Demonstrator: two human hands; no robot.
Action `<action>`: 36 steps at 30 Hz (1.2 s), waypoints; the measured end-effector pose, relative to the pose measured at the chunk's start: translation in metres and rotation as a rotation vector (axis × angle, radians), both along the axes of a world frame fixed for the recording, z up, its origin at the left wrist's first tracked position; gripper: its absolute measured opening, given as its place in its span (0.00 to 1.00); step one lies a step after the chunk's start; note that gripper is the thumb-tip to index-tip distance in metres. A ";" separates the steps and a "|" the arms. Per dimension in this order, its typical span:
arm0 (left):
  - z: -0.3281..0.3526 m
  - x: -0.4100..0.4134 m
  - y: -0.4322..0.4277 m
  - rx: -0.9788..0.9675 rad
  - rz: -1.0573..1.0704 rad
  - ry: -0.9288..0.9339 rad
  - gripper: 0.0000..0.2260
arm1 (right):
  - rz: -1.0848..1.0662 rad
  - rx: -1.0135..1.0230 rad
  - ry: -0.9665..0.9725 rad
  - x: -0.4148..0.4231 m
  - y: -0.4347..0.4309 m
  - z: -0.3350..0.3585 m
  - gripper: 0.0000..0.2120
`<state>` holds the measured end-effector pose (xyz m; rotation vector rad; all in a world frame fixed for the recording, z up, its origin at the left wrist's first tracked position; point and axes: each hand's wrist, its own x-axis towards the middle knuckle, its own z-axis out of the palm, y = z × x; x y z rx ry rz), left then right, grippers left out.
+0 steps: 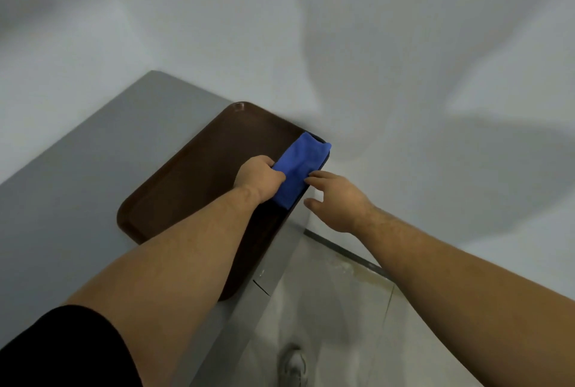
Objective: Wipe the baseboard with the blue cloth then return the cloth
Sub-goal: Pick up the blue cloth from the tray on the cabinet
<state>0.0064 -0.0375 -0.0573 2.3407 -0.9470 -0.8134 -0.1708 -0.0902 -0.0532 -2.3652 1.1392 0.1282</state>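
A folded blue cloth (300,165) lies along the right rim of a dark brown tray (193,175) on a grey table. My left hand (259,178) is closed on the cloth's left edge, thumb over the fabric. My right hand (337,200) hovers just right of the cloth with fingers spread, its fingertips touching or nearly touching the cloth's right side. A dark baseboard strip (345,251) runs along the bottom of the white wall, below and to the right of the table.
The grey table (77,175) stands against the white wall (373,44), its right edge dropping to a pale tiled floor (336,318). A white shoe (294,365) shows on the floor near the bottom of the view.
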 end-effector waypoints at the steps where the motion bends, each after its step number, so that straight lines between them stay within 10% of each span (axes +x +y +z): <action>1: 0.000 -0.002 0.000 -0.046 -0.002 0.029 0.02 | -0.012 0.013 -0.022 -0.004 -0.002 -0.001 0.27; 11: 0.040 -0.051 0.010 -0.265 -0.382 0.071 0.08 | -0.210 0.059 -0.443 -0.070 -0.014 0.009 0.29; 20: 0.036 -0.139 0.016 -0.228 -0.456 0.227 0.14 | -0.141 0.153 -0.316 -0.160 -0.024 -0.007 0.12; 31: -0.165 -0.213 0.030 -0.132 0.190 0.591 0.07 | -0.572 0.527 -0.496 -0.261 0.017 -0.153 0.06; 36: -0.280 -0.222 0.056 -0.110 0.116 0.287 0.08 | -0.726 0.621 -0.517 -0.272 0.046 -0.273 0.07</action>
